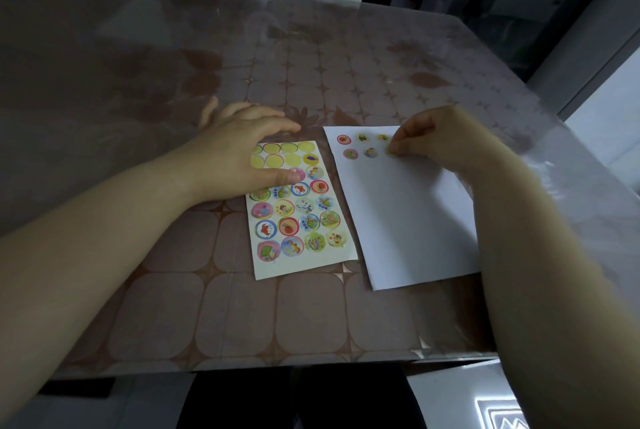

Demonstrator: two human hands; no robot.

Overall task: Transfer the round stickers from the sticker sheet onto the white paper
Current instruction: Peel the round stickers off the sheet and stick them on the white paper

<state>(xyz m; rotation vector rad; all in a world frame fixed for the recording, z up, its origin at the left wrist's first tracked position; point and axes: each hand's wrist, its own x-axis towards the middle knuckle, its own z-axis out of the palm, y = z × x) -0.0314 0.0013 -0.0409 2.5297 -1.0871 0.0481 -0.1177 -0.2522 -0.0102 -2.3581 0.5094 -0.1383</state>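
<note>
The sticker sheet (301, 220) lies on the table in front of me, with several round picture stickers in its lower rows and several bare yellow circles at the top. My left hand (242, 148) rests flat on its upper left part, fingers straight. To the right lies the white paper (408, 217), carrying several round stickers (344, 139) near its top edge. My right hand (440, 137) pinches a yellowish round sticker (390, 150) against the paper at the end of the second row; my fingers hide most of it.
The table (242, 317) has a brown tiled pattern under a clear plastic cover. Its near edge runs along the bottom of the view and its right edge lies just past the paper. White cabinets stand behind the table.
</note>
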